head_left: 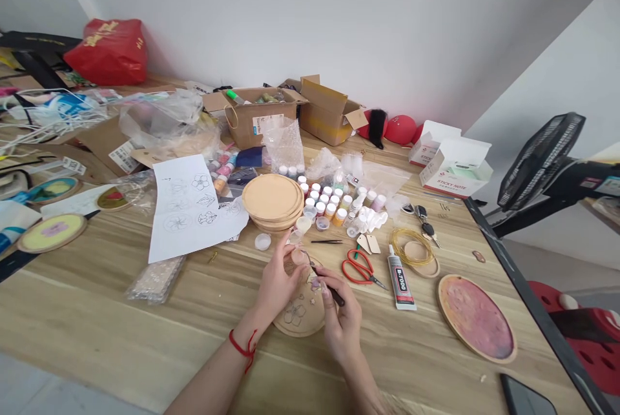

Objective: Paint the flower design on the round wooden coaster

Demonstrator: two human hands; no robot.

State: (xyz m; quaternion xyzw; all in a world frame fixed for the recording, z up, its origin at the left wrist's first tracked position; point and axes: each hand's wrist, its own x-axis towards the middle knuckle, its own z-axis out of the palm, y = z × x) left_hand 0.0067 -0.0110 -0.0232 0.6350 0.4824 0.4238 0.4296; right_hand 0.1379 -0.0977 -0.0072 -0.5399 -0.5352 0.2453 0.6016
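My left hand [277, 283] pinches a small clear jar [296, 257] just above a round wooden plate [301, 315] with flower outlines drawn on it. A red string circles that wrist. My right hand [341, 323] is closed on a thin dark tool [323, 278], its tip reaching towards the jar. Both hands hover over the plate near the table's front.
On the wooden table [97, 312] lie a stack of wooden plates [272, 201], several small paint jars [329, 201], red scissors [359, 268], a glue tube [400, 281], a pink painted plate [476, 317], a paper with flower drawings [186, 212], cardboard boxes [256, 115] and a phone [526, 397]. A fan [540, 160] stands right.
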